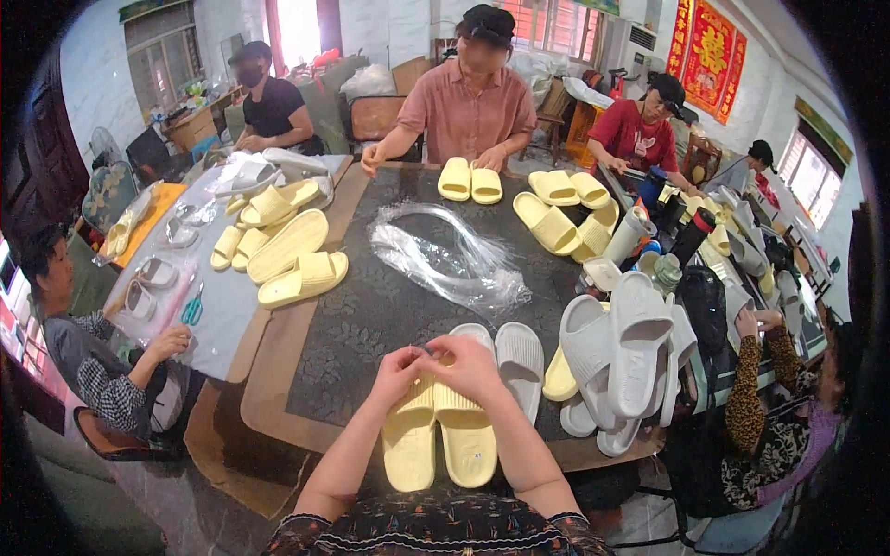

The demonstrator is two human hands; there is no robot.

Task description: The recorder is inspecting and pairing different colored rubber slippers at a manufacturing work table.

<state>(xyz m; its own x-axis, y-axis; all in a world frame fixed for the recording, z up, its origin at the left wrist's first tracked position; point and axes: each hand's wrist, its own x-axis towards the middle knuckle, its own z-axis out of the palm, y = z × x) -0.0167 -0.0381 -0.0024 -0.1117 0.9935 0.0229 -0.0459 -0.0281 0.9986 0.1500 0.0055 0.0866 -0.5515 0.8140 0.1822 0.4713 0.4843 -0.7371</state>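
My left hand (404, 374) and my right hand (468, 367) meet fingertip to fingertip above a pair of pale yellow slide sandals (411, 449). Both are closed in a pinch. A small dark bit shows between the fingertips, too small to name. The yellow pair lies side by side at the near edge of the table, heels toward me, with the straps partly hidden by my hands. Just beyond and to the right is a pair of grey slide sandals (519, 366), one partly covered by my right hand.
A loose ring of clear plastic strands (445, 259) lies mid-table. To the right are heaped grey sandals (640, 343), bottles (630, 232) and yellow sandals (547, 222). More yellow sandals (289, 246) lie at left, near teal scissors (193, 308). Several co-workers surround the tables, one across (473, 102).
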